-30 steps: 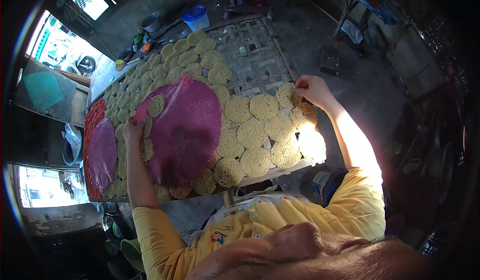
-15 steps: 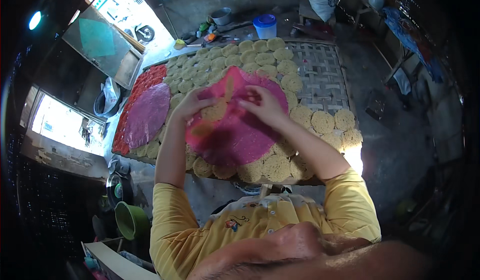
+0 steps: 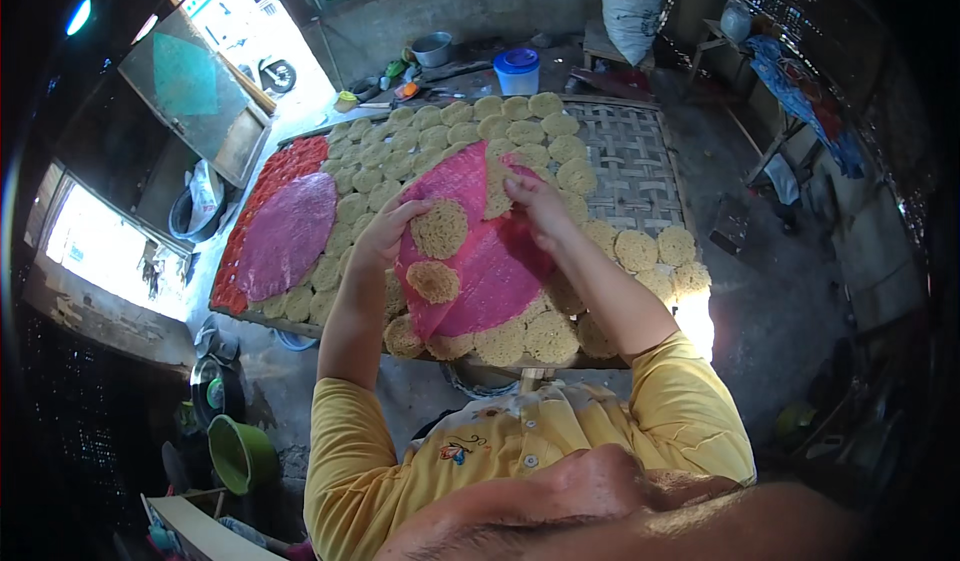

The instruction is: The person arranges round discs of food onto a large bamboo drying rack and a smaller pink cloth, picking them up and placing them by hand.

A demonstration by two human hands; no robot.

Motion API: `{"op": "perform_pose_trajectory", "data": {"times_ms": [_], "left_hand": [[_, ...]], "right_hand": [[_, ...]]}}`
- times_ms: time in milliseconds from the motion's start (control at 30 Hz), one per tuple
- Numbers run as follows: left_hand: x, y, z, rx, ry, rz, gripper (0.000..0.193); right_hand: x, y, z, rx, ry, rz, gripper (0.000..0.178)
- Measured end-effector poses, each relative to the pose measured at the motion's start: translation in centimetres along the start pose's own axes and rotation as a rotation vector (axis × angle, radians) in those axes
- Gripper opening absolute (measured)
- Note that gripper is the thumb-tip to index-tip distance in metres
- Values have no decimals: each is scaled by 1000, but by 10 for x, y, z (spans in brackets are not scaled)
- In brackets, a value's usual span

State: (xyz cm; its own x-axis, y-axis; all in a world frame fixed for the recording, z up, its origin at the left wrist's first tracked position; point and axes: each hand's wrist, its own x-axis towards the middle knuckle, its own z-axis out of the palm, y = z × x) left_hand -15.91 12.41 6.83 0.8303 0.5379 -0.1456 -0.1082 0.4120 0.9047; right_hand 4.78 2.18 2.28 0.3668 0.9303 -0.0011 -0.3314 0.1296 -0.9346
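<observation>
Over the rack's near half I hold up a bright pink sheet (image 3: 500,271), its left side folded and raised. My left hand (image 3: 383,233) is closed on the sheet's left edge, its thumb at a round, rough tan cracker (image 3: 438,229). A smaller-looking cracker (image 3: 433,282) lies on the sheet just below that one. The fingers of my right hand (image 3: 540,204) pinch another cracker (image 3: 497,189), which stands tilted against the sheet's upper part. Whether it still sticks to the sheet, I cannot tell. Rows of similar crackers (image 3: 525,339) lie around and partly under the sheet.
The woven rack (image 3: 630,166) shows bare slats at the far right. Left on it are a second pink sheet (image 3: 287,236) and a red strip of pieces (image 3: 288,166). Beyond stand a blue-lidded bucket (image 3: 517,79), a metal basin (image 3: 432,51) and a white sack (image 3: 632,16).
The pink sheet's left side is lifted and folded, with its crackers turned more toward me. My right hand has moved slightly right and now pinches a cracker. The view has shifted a little.
</observation>
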Motion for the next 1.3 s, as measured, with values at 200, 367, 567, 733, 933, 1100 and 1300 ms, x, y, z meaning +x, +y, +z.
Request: {"op": "perform_pose_trajectory", "data": {"times_ms": [200, 367, 567, 733, 933, 1100, 1300], "left_hand": [[9, -25, -18, 223, 140, 4, 36], [14, -47, -41, 59, 294, -90, 35], [0, -46, -45, -2, 343, -251, 36], [-16, -43, -40, 161, 157, -205, 41], [-23, -49, -54, 47, 262, -321, 41], [-27, -49, -37, -32, 237, -212, 44], [-33, -48, -35, -50, 180, -166, 43]], "right_hand": [[-3, -42, -105, 276, 42, 152, 21], [-16, -70, -169, -323, 277, 236, 14], [-8, -36, -168, -26, 232, 289, 13], [-1, -2, -179, -269, 272, 241, 15], [-5, -14, -178, -1174, 311, 129, 21], [-8, -13, -181, -1228, 314, -93, 27], [-6, -4, -190, -1252, 288, -167, 27]]}}
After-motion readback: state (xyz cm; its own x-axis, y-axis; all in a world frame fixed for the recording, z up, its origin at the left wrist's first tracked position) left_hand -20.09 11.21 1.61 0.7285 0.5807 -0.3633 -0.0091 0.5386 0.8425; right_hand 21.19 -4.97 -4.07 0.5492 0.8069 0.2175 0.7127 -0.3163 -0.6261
